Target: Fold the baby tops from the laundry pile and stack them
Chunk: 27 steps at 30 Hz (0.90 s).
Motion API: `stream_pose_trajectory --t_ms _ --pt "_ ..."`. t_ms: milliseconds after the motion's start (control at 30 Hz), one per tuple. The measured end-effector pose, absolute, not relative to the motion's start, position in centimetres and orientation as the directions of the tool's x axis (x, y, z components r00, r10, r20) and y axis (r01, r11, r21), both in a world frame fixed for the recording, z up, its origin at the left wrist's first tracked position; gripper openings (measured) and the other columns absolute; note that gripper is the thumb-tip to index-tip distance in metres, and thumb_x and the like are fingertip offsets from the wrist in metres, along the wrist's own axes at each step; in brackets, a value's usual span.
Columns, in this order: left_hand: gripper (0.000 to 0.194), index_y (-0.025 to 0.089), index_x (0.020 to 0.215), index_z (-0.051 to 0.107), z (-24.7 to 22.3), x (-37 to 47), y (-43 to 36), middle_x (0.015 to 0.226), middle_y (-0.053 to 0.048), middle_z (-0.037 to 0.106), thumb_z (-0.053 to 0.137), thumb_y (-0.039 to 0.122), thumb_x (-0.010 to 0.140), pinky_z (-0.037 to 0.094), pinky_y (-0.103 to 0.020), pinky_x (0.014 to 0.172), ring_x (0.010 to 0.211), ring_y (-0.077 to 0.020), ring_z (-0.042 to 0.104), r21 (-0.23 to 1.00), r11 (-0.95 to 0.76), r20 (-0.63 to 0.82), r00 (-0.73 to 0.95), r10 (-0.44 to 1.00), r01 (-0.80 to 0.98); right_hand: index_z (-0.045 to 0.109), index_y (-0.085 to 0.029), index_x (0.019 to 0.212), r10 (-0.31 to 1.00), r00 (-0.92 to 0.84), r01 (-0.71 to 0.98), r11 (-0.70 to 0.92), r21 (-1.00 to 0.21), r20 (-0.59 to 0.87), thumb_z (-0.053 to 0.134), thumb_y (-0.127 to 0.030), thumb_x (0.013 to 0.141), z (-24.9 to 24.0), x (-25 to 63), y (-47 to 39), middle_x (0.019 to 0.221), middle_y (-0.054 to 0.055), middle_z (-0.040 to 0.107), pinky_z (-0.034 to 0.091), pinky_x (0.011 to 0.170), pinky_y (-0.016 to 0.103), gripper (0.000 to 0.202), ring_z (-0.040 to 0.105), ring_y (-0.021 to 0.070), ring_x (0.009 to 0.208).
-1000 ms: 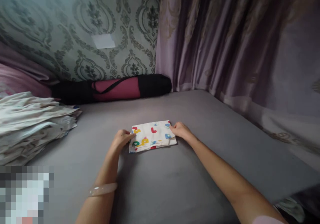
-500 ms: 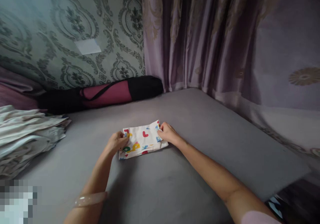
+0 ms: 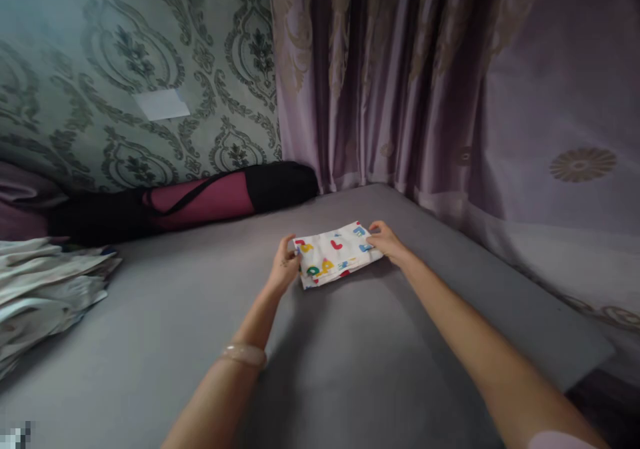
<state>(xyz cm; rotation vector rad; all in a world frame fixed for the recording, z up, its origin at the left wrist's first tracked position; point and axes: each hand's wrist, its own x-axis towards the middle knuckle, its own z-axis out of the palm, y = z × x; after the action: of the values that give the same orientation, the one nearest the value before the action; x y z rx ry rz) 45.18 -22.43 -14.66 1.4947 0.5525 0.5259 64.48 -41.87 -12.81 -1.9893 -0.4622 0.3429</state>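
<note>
Both hands (image 3: 286, 263) grasping folded cloth (image 3: 340, 254) (white, colourful print) at opposite ends.

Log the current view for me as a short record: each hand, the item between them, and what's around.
Left hand: at the cloth's left edge; grip unclear
Right hand: thumb over the cloth's right edge
Item: folded white cloth with red, yellow, green and blue print
Item height: flat on the grey surface or slightly raised, cannot tell
Left side: heap of pale fabric
Back: long black-and-pink bag along the patterned wall
Right side: purple curtain
Worn: pale bracelet, left arm
</note>
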Motion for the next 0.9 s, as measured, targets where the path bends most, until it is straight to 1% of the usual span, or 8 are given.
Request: stream_pose_trajectory --t_ms 100,167,233,300,367,433,633,900 --pt "0.032 0.017 0.106 0.057 -16.6 49.3 -23.9 0.072 0.002 0.061 0.057 0.017 0.074 0.044 -0.020 0.058 0.062 -0.0106 0.056 0.990 -0.143 0.081 0.759 0.646 0.017 0.065 -0.016 0.073 0.467 0.883 0.303 -0.494 -0.815 0.045 0.053 -0.008 0.067 -12.7 68.1 -43.4 0.057 -0.004 0.061 0.040 0.050 0.019 0.015 0.051 0.0094 0.050" --pt "0.017 0.016 0.090 0.063 -17.5 51.1 -24.4 0.070 0.001 0.061 0.053 0.014 0.076 0.047 -0.023 0.064 0.066 -0.0123 0.058 0.951 -0.303 0.143 0.775 0.615 0.065 0.069 -0.016 0.069 0.444 0.894 0.323 -0.539 -0.778 0.063 0.051 -0.007 0.070 -12.8 70.2 -44.0 0.061 -0.001 0.066 0.043 0.055 0.020 0.020 0.056 0.0108 0.055" --pt "0.018 0.016 0.090 0.065 -18.1 51.8 -24.7 0.079 -0.003 0.066 0.051 0.013 0.079 0.050 -0.029 0.075 0.076 -0.0156 0.061 0.881 -0.468 0.207 0.834 0.512 0.068 0.073 -0.016 0.077 0.424 0.901 0.351 -0.581 -0.734 0.096 0.049 -0.006 0.073 -13.2 71.8 -44.5 0.075 0.002 0.072 0.048 0.065 0.023 0.026 0.062 0.0135 0.066" --pt "0.025 0.016 0.103 0.064 -18.6 51.8 -24.8 0.103 -0.008 0.068 0.050 0.015 0.083 0.049 -0.034 0.089 0.095 -0.0194 0.062 0.789 -0.614 0.292 0.888 0.356 -0.014 0.075 -0.017 0.085 0.412 0.902 0.380 -0.623 -0.684 0.126 0.048 -0.006 0.076 -13.8 72.9 -44.9 0.091 0.005 0.074 0.050 0.076 0.027 0.030 0.066 0.0169 0.080" --pt "0.033 0.016 0.118 0.058 -19.3 51.2 -24.9 0.126 -0.013 0.060 0.049 0.018 0.086 0.043 -0.038 0.102 0.115 -0.0226 0.056 0.688 -0.722 0.367 0.895 0.254 -0.077 0.076 -0.017 0.090 0.410 0.901 0.402 -0.664 -0.631 0.142 0.048 -0.005 0.078 -14.6 73.7 -45.3 0.100 0.007 0.074 0.049 0.085 0.031 0.032 0.067 0.0198 0.091" --pt "0.039 0.012 0.127 0.050 -19.9 50.6 -25.1 0.134 -0.017 0.052 0.046 0.023 0.090 0.038 -0.040 0.108 0.126 -0.0245 0.049 0.606 -0.795 0.394 0.882 0.260 -0.036 0.076 -0.018 0.093 0.409 0.899 0.417 -0.698 -0.582 0.155 0.048 -0.004 0.079 -15.5 74.4 -45.7 0.105 0.008 0.073 0.047 0.092 0.032 0.034 0.066 0.0208 0.100" --pt "0.042 0.006 0.131 0.044 -20.1 49.8 -26.2 0.136 -0.021 0.050 0.039 0.028 0.096 0.036 -0.043 0.110 0.131 -0.0282 0.044 0.388 -0.912 0.321 0.907 0.271 0.135 0.073 -0.018 0.106 0.366 0.913 0.407 -0.778 -0.479 0.181 0.044 -0.004 0.084 -16.4 77.5 -46.4 0.115 0.009 0.070 0.043 0.098 0.030 0.039 0.062 0.0203 0.110" --pt "0.036 0.010 0.128 0.044 -19.3 49.6 -26.8 0.134 -0.019 0.052 0.035 0.022 0.095 0.040 -0.042 0.107 0.129 -0.0256 0.047 0.323 -0.933 0.335 0.903 0.271 0.160 0.072 -0.015 0.111 0.232 0.959 0.279 -0.871 -0.404 0.162 0.044 -0.005 0.085 -15.2 82.6 -48.4 0.116 0.014 0.068 0.047 0.091 0.033 0.039 0.065 0.0238 0.104"
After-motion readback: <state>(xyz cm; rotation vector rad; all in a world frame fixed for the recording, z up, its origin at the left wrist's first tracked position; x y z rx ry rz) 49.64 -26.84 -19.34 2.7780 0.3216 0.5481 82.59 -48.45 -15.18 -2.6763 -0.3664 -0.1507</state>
